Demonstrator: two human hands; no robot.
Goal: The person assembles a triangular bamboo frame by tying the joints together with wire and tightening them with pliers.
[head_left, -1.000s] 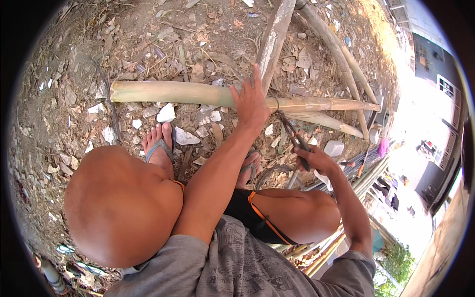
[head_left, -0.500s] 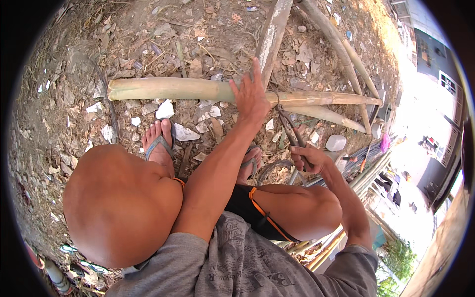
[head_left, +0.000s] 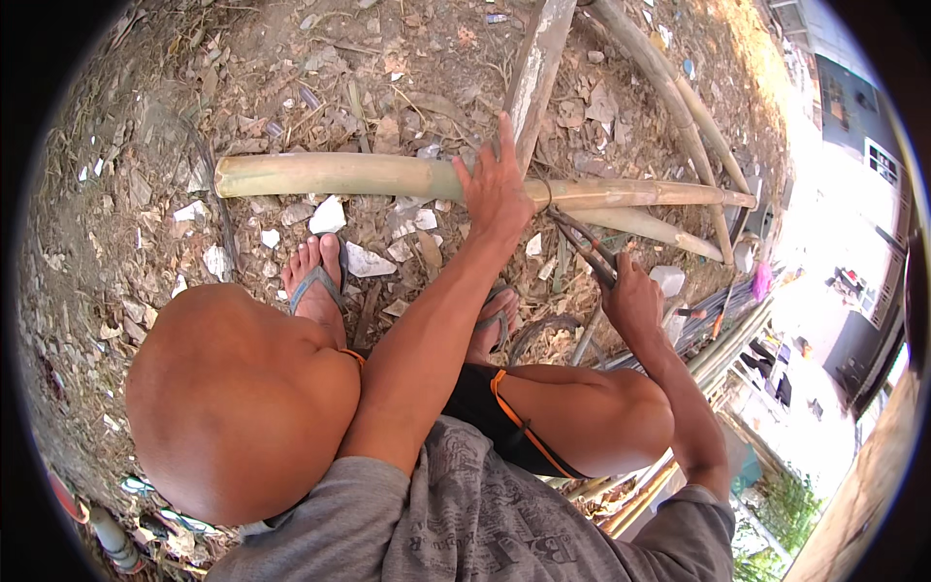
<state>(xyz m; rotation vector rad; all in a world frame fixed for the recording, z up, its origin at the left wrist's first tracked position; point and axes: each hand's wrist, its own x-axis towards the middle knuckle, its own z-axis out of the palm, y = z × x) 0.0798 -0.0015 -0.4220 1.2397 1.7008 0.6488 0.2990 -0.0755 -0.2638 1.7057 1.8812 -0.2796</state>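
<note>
My left hand (head_left: 497,197) presses down on a thick pale bamboo pole (head_left: 330,175), its fingers stretched out and spread. The fingertips reach toward a weathered wooden post (head_left: 531,92) that meets the pole from the far side. Just right of that hand, a loop of dark wire (head_left: 545,192) goes around the pole. My right hand (head_left: 635,299) is closed around the handles of long-handled pincers (head_left: 588,250), with their jaws at the wire. Exactly how the jaws grip the wire is too small to tell.
More bamboo poles (head_left: 669,92) cross the main one at the right. Dry leaves and white broken pieces (head_left: 328,215) litter the ground. My sandalled foot (head_left: 315,276) is close to the pole. Rods and tools (head_left: 713,325) lie at the right, by a clear plastic container (head_left: 667,280).
My right hand has swung the pincer handles up and to the right, turning the wrist over. The jaws remain by the wire. My left hand stays on the pole.
</note>
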